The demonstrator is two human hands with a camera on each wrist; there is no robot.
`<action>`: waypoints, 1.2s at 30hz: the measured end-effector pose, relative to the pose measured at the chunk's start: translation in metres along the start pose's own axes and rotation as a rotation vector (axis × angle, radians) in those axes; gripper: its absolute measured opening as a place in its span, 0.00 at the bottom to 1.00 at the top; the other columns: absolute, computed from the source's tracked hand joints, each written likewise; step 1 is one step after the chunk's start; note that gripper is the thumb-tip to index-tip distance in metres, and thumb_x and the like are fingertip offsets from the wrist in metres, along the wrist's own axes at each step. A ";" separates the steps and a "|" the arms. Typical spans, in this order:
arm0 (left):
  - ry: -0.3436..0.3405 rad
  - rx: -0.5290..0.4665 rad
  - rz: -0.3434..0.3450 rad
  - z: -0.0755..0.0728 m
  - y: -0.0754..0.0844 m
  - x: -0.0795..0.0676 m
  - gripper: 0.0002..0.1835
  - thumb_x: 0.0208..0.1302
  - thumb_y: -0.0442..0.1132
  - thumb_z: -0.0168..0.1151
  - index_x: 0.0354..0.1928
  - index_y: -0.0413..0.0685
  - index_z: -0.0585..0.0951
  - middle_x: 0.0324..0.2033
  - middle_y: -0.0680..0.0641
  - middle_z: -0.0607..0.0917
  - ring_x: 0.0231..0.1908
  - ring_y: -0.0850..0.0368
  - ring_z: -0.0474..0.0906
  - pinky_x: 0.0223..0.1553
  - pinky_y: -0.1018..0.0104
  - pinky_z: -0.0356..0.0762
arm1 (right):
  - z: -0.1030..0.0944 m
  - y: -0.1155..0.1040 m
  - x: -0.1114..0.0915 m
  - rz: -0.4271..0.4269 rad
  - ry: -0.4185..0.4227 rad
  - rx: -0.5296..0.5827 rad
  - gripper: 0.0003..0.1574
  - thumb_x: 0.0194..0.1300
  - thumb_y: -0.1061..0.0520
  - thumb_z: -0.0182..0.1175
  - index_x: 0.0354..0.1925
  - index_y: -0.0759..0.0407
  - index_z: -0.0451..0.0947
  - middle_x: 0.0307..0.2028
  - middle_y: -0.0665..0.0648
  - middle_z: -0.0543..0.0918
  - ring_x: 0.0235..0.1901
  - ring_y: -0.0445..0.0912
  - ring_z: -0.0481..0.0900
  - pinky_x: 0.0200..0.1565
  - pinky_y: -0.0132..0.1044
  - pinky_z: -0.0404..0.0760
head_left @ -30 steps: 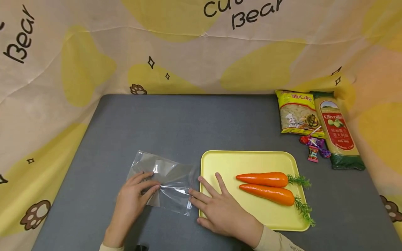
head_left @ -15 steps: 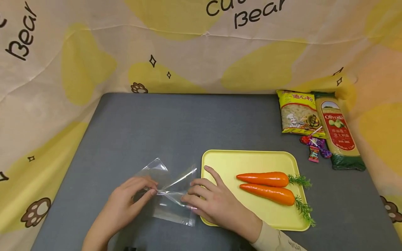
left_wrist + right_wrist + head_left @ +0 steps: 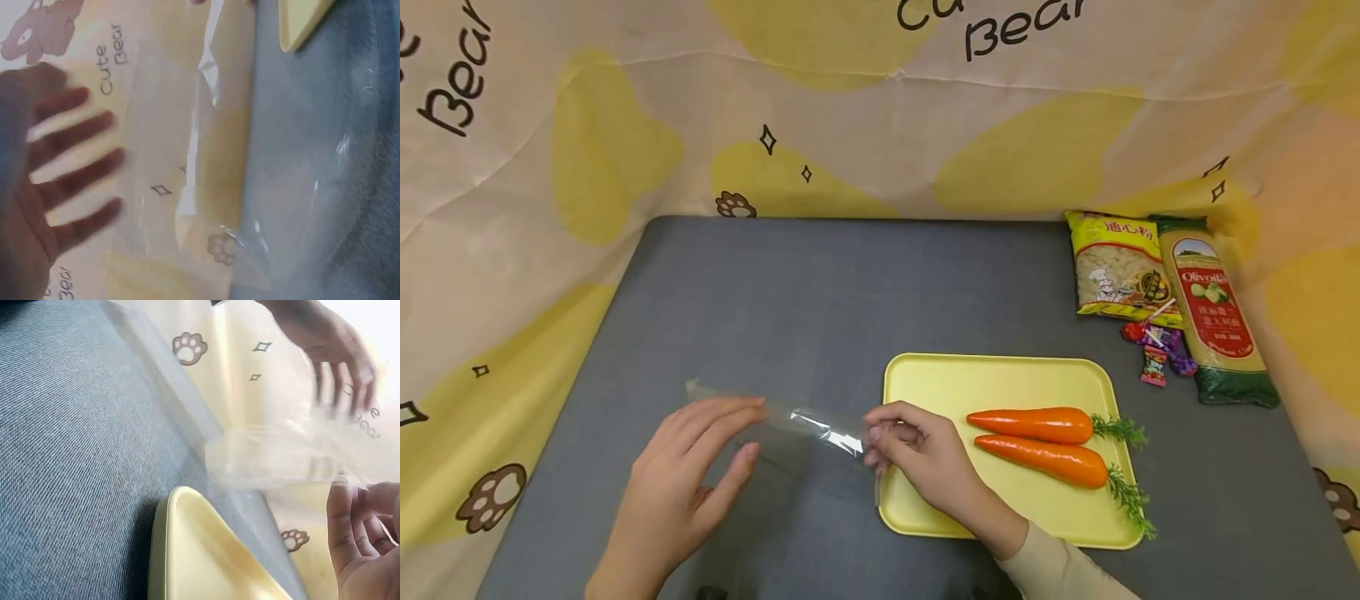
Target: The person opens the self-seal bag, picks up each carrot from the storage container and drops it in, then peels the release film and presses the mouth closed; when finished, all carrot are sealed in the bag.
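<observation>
A clear plastic bag (image 3: 823, 429) is raised between the two hands, its film folded and glinting. My right hand (image 3: 928, 454) pinches the bag's right end between thumb and fingers, over the left edge of the yellow tray (image 3: 1000, 521). With fingers stretched out, my left hand (image 3: 681, 475) hovers at the bag's left part; in the left wrist view its spread fingers (image 3: 87, 169) stand beside the film. On the tray lie two orange carrots, an upper carrot (image 3: 1037, 424) and a lower carrot (image 3: 1048, 461), green tops pointing right.
At the back right corner of the grey table (image 3: 820, 308) lie a yellow pasta packet (image 3: 1120, 271) and a long Olivoila pack (image 3: 1213, 312). Several wrapped sweets (image 3: 1156, 342) sit just in front of them. A printed cloth (image 3: 850, 125) hangs behind the table.
The bag has been lifted from lying flat and now hangs folded between the hands. My right hand has gone from spread fingers to pinching it; my left hand has loosened from its pinch.
</observation>
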State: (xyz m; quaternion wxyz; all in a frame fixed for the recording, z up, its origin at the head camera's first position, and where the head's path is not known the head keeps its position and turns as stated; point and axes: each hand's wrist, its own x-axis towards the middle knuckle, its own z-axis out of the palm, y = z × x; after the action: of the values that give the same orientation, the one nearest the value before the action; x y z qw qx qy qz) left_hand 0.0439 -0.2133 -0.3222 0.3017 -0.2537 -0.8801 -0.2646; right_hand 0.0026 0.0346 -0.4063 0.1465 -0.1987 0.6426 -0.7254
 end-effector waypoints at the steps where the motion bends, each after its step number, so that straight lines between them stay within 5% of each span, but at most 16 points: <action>1: -0.035 0.031 -0.026 0.001 -0.001 -0.002 0.18 0.70 0.49 0.51 0.46 0.43 0.83 0.44 0.47 0.84 0.43 0.47 0.78 0.52 0.60 0.68 | -0.002 0.004 0.000 0.011 0.014 -0.008 0.10 0.64 0.68 0.58 0.45 0.65 0.78 0.31 0.62 0.83 0.25 0.52 0.81 0.30 0.43 0.83; 7: -0.114 0.150 -0.090 0.006 -0.005 -0.010 0.20 0.70 0.53 0.48 0.50 0.50 0.82 0.46 0.51 0.82 0.41 0.49 0.76 0.37 0.55 0.65 | -0.006 0.005 0.000 -0.125 0.063 -0.225 0.10 0.60 0.68 0.62 0.42 0.60 0.81 0.33 0.55 0.85 0.27 0.45 0.82 0.30 0.34 0.82; 12: -0.151 0.125 -0.046 0.003 0.000 -0.002 0.20 0.70 0.53 0.48 0.50 0.50 0.82 0.47 0.51 0.83 0.47 0.47 0.75 0.49 0.49 0.63 | -0.002 -0.007 0.003 -0.505 0.064 -0.378 0.16 0.55 0.75 0.61 0.39 0.60 0.81 0.33 0.54 0.85 0.30 0.41 0.81 0.34 0.29 0.79; 17: -0.458 -0.026 -0.113 0.007 0.000 -0.013 0.20 0.68 0.51 0.54 0.60 0.61 0.74 0.55 0.58 0.77 0.54 0.59 0.73 0.57 0.58 0.66 | -0.002 -0.011 0.008 -0.866 -0.009 -0.440 0.10 0.57 0.71 0.62 0.37 0.61 0.81 0.37 0.57 0.85 0.39 0.45 0.83 0.43 0.35 0.78; 21: -0.616 -0.114 -0.227 0.024 0.001 -0.030 0.24 0.64 0.54 0.59 0.62 0.70 0.69 0.55 0.65 0.74 0.54 0.65 0.72 0.50 0.62 0.75 | -0.004 -0.007 0.008 -1.012 -0.061 -0.483 0.04 0.60 0.67 0.62 0.34 0.60 0.81 0.37 0.57 0.86 0.41 0.46 0.83 0.43 0.41 0.76; 29: -0.489 -0.183 -0.269 0.062 -0.004 -0.058 0.10 0.56 0.47 0.68 0.39 0.71 0.81 0.36 0.72 0.79 0.32 0.74 0.75 0.31 0.74 0.75 | -0.012 0.005 -0.001 -1.039 -0.204 -0.744 0.04 0.62 0.62 0.62 0.34 0.56 0.83 0.40 0.51 0.85 0.42 0.39 0.82 0.55 0.47 0.73; 36: -0.316 -0.063 -0.102 0.068 -0.025 -0.061 0.13 0.50 0.40 0.72 0.39 0.61 0.84 0.37 0.63 0.83 0.37 0.65 0.79 0.39 0.65 0.76 | -0.012 0.024 -0.006 -0.925 -0.317 -0.979 0.09 0.67 0.60 0.55 0.34 0.50 0.81 0.40 0.45 0.81 0.46 0.37 0.78 0.62 0.49 0.65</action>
State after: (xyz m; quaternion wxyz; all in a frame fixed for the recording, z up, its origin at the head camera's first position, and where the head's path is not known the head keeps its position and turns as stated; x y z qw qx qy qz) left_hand 0.0433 -0.2074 -0.4165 0.1377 -0.2567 -0.9195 -0.2639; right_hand 0.0017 0.0445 -0.4318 -0.1924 -0.5993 0.7160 -0.3021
